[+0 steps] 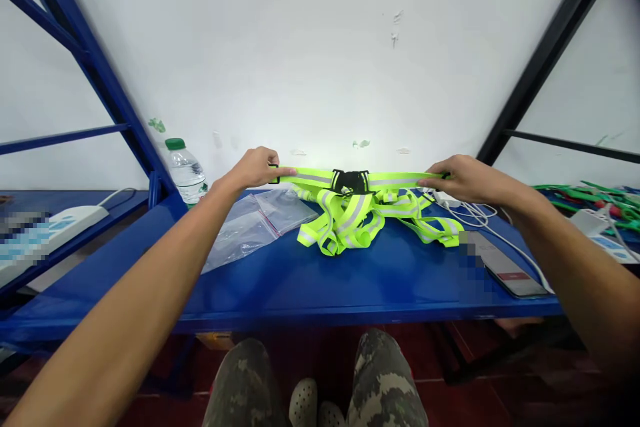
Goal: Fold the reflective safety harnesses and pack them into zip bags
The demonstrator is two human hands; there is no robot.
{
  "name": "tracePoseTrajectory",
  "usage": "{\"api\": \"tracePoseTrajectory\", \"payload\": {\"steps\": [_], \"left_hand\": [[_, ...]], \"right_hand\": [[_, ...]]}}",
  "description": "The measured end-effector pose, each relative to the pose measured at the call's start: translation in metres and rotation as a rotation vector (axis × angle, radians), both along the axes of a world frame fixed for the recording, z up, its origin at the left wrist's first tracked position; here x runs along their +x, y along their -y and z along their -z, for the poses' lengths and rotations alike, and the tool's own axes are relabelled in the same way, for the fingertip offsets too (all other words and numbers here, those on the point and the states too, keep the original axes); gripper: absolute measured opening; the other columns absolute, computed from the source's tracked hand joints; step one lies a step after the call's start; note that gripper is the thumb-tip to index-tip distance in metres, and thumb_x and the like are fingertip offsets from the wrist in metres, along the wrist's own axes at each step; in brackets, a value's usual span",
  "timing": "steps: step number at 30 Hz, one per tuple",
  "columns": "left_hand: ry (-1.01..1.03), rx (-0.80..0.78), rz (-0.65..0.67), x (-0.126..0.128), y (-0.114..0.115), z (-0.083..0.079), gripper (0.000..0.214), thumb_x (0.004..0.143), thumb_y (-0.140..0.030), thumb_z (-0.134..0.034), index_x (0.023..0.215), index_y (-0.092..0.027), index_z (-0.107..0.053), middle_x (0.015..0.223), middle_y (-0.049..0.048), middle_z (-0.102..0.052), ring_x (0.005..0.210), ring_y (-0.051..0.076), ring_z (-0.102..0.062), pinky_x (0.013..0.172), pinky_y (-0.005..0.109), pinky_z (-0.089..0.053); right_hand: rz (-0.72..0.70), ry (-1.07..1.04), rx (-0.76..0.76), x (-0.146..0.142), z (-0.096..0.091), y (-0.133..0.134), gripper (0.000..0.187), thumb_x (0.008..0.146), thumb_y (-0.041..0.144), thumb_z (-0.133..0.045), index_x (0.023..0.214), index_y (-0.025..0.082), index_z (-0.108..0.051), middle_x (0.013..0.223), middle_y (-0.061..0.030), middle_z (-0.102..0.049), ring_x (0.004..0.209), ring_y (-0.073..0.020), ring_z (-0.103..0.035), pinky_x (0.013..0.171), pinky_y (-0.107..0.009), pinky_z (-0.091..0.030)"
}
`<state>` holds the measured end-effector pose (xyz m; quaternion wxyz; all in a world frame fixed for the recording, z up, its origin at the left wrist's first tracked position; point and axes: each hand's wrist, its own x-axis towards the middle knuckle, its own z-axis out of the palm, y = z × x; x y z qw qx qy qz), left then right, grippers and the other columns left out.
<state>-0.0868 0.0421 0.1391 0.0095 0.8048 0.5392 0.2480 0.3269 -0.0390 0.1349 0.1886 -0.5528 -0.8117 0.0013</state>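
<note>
- The yellow-green reflective harness (345, 220) is held over the blue metal tabletop (320, 287), with its upper strap (310, 177) pulled out level between both hands and the remaining bands left in a tangled heap on the surface.
- The left hand (255, 169) is closed on the strap's left end, where a small black fitting (273, 173) is pinched beside the fingers.
- The right hand (463, 180) is closed on the strap's right end, with a black tip (445, 175) showing just past the fingers.
- A black plastic buckle (350, 181) is seen at the middle of the strap, between the hands.
- A clear zip bag (260, 227) is laid flat just beside the heap, below the left hand.
- A water bottle (185, 172) with a green cap is stood behind the bag, near the left hand.
- A smartphone (505, 265) is laid on the tabletop below the right hand, with a white cable (480, 213) running beside it.
- Green straps (590, 197) are piled on a separate blue surface to the right, and a white power strip (65, 230) is placed on another to the left.
</note>
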Motion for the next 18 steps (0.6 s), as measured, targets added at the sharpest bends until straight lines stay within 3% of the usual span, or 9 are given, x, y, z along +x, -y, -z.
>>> {"api": "tracePoseTrajectory", "payload": {"steps": [2, 4, 7, 10, 14, 16, 18], "left_hand": [[0.138, -0.178, 0.070, 0.000, 0.001, 0.002, 0.049, 0.060, -0.061, -0.077, 0.062, -0.020, -0.051, 0.057, 0.0004, -0.054, 0.055, 0.015, -0.051, 0.054, 0.027, -0.033], [0.301, -0.284, 0.114, 0.003, 0.002, 0.003, 0.049, 0.056, -0.055, -0.083, 0.068, -0.020, -0.050, 0.060, 0.0000, -0.055, 0.053, 0.014, -0.052, 0.052, 0.027, -0.035], [0.473, -0.184, 0.117, 0.016, 0.000, 0.001, 0.050, 0.049, -0.045, -0.088, 0.074, -0.019, -0.054, 0.068, 0.0006, -0.057, 0.055, 0.012, -0.050, 0.052, 0.026, -0.036], [0.556, -0.035, 0.189, 0.041, 0.001, -0.003, 0.047, 0.050, -0.042, -0.088, 0.079, -0.018, -0.058, 0.075, 0.0011, -0.057, 0.066, 0.013, -0.051, 0.059, 0.027, -0.039], [0.618, 0.008, 0.369, 0.078, 0.008, -0.011, 0.046, 0.055, -0.042, -0.085, 0.085, -0.016, -0.062, 0.087, 0.0038, -0.061, 0.082, 0.017, -0.055, 0.071, 0.030, -0.044], [0.603, 0.001, 0.445, 0.090, 0.012, -0.014, 0.044, 0.060, -0.042, -0.082, 0.090, -0.016, -0.063, 0.094, 0.0051, -0.062, 0.087, 0.018, -0.057, 0.075, 0.031, -0.045], [0.563, 0.005, 0.445, 0.095, 0.017, -0.016, 0.043, 0.066, -0.040, -0.079, 0.098, -0.017, -0.064, 0.099, 0.0061, -0.062, 0.090, 0.019, -0.058, 0.077, 0.033, -0.046]], "right_hand": [[0.054, -0.079, -0.094, 0.007, 0.005, -0.004, 0.052, 0.080, 0.068, -0.053, 0.079, 0.018, -0.066, 0.068, -0.0073, -0.066, 0.066, -0.0226, -0.061, 0.062, -0.035, -0.045], [0.069, -0.144, -0.100, 0.010, 0.011, -0.009, 0.051, 0.078, 0.066, -0.058, 0.096, 0.018, -0.064, 0.074, -0.0060, -0.069, 0.062, -0.0200, -0.060, 0.060, -0.033, -0.045], [0.096, -0.079, -0.152, 0.006, 0.023, -0.017, 0.056, 0.071, 0.061, -0.067, 0.108, 0.018, -0.060, 0.085, -0.0077, -0.071, 0.067, -0.0214, -0.063, 0.064, -0.034, -0.048], [0.044, 0.026, -0.235, -0.015, 0.031, -0.023, 0.060, 0.065, 0.055, -0.073, 0.111, 0.017, -0.064, 0.103, -0.0126, -0.071, 0.088, -0.0284, -0.066, 0.078, -0.040, -0.051], [-0.193, -0.224, -0.187, -0.068, 0.027, -0.022, 0.079, 0.069, 0.056, -0.072, 0.137, 0.024, -0.049, 0.142, -0.0114, -0.052, 0.121, -0.0297, -0.055, 0.093, -0.040, -0.049], [-0.319, -0.347, -0.131, -0.096, 0.021, -0.022, 0.075, 0.068, 0.056, -0.074, 0.132, 0.025, -0.053, 0.133, -0.0093, -0.058, 0.114, -0.0277, -0.057, 0.088, -0.038, -0.050], [-0.399, -0.385, -0.197, -0.117, 0.015, -0.025, 0.046, 0.075, 0.055, -0.068, 0.105, 0.020, -0.065, 0.097, -0.0054, -0.068, 0.086, -0.0217, -0.062, 0.072, -0.033, -0.050]]}}
